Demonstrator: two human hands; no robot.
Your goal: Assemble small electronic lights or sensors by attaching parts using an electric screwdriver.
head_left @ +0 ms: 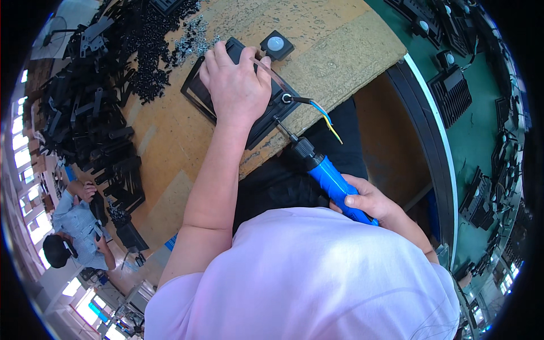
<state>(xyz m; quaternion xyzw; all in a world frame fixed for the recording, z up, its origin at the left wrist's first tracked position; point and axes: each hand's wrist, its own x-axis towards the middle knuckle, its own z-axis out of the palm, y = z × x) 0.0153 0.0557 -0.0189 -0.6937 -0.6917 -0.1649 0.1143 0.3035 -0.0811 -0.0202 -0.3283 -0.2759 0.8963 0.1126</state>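
A black floodlight housing (263, 127) lies on the worn wooden table near its edge. My left hand (238, 85) is laid across it, fingers curled over the far side and holding it down. From a round fitting on the housing comes a short cable (303, 100) with bare-ended coloured wires. My right hand (368, 198) is wrapped round the blue grip of an electric screwdriver (334, 181). The bit of the screwdriver meets the housing's near edge, below the cable fitting; what sits under its tip is too small to tell.
A small black motion sensor (276, 44) with a white dome lies beyond the housing. Black brackets (79, 107), black screws (150, 56) and silver hardware (195, 37) are heaped at left. On the right runs a green conveyor (473, 136) bearing floodlights (449, 93). Another person (82, 226) works at far left.
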